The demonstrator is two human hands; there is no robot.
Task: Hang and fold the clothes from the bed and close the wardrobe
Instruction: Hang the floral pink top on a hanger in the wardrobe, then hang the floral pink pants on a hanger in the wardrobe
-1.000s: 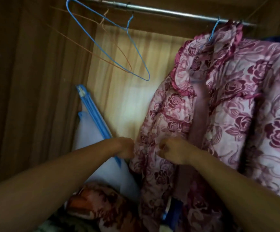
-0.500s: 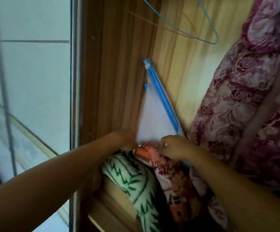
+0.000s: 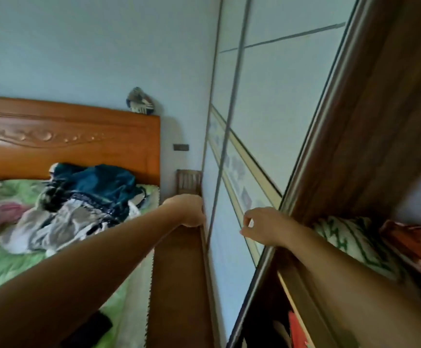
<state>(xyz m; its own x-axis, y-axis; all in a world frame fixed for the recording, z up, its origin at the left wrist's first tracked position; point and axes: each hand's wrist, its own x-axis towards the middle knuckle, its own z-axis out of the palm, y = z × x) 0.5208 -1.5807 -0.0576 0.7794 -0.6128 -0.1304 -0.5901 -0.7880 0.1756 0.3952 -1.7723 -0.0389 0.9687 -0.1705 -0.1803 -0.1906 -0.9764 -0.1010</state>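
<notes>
A pile of clothes lies on the green-sheeted bed (image 3: pixel 3 267): a dark teal garment (image 3: pixel 96 182), a grey-white one (image 3: pixel 61 222) and a pink one (image 3: pixel 0 214) at the far left. The wardrobe's pale sliding door (image 3: pixel 267 121) runs up the middle, and the wooden frame (image 3: pixel 370 136) of the open compartment is on the right. My left hand (image 3: pixel 189 210) is at the door's left edge, its fingers hidden behind its back. My right hand (image 3: pixel 259 224) hovers in front of the door panel, fingers loosely curled, holding nothing.
Inside the open wardrobe lie a green-and-white patterned bundle (image 3: pixel 355 237) and a red-orange patterned one (image 3: pixel 418 247). A brown wooden panel (image 3: pixel 176 285) stands between bed and wardrobe. The orange headboard (image 3: pixel 78 139) carries a striped object (image 3: pixel 140 101). A dark item (image 3: pixel 91 327) lies on the near sheet.
The view has swung left from the hanging floral garment and the wardrobe's inside to the bed. Both hands have left the wardrobe's inside and now sit by the sliding door.
</notes>
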